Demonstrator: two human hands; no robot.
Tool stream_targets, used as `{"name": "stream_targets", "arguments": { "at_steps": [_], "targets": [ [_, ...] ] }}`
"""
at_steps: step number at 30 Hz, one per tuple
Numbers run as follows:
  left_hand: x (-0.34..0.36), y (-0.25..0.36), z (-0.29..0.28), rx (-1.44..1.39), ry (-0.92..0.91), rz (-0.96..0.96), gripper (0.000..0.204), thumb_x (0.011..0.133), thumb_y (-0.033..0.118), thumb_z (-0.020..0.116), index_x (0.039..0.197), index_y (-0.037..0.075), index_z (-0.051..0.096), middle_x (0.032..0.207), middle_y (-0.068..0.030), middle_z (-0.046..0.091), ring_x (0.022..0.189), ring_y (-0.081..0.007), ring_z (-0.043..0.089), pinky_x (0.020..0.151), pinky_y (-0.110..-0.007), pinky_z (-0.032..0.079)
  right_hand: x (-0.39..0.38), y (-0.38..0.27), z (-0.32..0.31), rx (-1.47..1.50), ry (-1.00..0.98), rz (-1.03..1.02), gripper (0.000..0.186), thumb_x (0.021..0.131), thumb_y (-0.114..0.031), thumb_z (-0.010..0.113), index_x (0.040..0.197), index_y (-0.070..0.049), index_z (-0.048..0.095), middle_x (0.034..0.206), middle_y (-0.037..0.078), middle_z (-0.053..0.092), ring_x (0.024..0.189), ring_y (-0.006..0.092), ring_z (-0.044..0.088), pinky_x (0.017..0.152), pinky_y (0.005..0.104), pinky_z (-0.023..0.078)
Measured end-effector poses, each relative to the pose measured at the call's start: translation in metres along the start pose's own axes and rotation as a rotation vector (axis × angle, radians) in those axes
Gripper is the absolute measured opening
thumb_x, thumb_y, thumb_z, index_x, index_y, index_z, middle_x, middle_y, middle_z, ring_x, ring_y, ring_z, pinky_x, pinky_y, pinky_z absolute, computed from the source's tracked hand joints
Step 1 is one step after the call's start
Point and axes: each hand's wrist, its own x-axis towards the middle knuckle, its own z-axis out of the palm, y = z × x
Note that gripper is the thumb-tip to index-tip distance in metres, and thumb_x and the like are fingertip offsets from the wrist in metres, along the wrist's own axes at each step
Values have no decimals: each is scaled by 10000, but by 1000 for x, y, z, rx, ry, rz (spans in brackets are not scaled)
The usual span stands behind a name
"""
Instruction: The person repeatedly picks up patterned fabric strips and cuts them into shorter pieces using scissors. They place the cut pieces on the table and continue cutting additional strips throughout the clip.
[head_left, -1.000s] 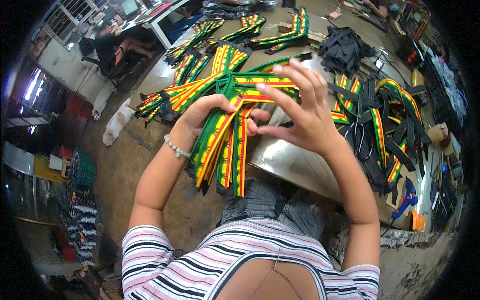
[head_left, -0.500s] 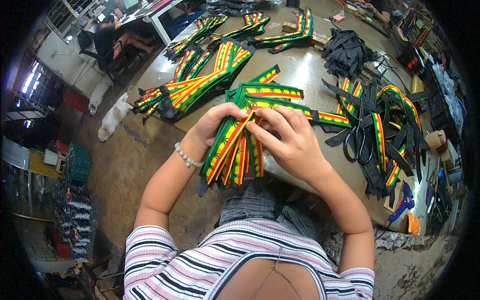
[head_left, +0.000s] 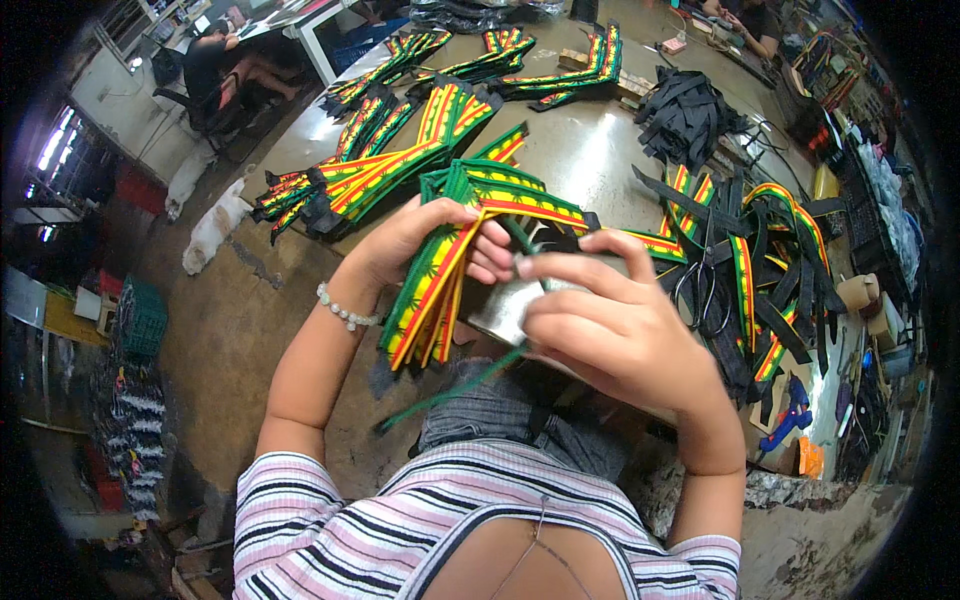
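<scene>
Left hand (head_left: 395, 240) clamps a bundle of folded green, yellow and red straps (head_left: 425, 285), thumb over the folds, fingers curled out on the far side. Bundle is in front of the body at the table (head_left: 600, 140) edge, one side hanging down, the other pointing right. Right hand (head_left: 615, 325) has moved off the folds, where it was pinching half a second ago; now lower and further right, just beside the left fingers, closed on a thin green strip (head_left: 455, 388) slanting down-left. Strip is blurred, probably a strap seen edge-on. Left fingertips, hidden a moment ago, now show. Unchanged: folded stack (head_left: 440, 115) beyond the left hand, black strips (head_left: 690, 115) at far right, loose straps (head_left: 740, 275) right of the right hand.
</scene>
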Motion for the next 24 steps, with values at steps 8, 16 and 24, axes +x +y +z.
{"name": "stream_targets", "arguments": {
  "at_steps": [8, 16, 24],
  "targets": [
    [-11, -13, 37, 22, -249, 49, 689, 825, 528, 701, 1203, -20, 528, 916, -151, 664, 739, -147, 618, 679, -259, 493, 15, 18, -19, 354, 99, 230, 174, 806, -101, 717, 888, -50, 572, 819, 77, 565, 811, 273, 553, 742, 371, 444],
    [-17, -17, 63, 395, -471, -159, 328, 839, 92, 729, 1114, 13, 568, 936, -55, 642, 759, -124, 646, 687, -260, 547, 25, 28, -22, 378, -312, 80, 855, 636, -433, 865, 1308, -47, 504, 1260, 167, 554, 1204, 341, 498, 1021, 440, 375],
    [-24, -3, 46, 588, -387, -73, 267, 846, 130, 722, 1050, -4, 613, 904, -51, 669, 774, -114, 643, 740, -270, 524, 45, 25, -15, 222, -417, 130, 462, 747, -284, 758, 1005, 4, 504, 940, 172, 550, 868, 376, 595, 760, 447, 499]
  ]
}}
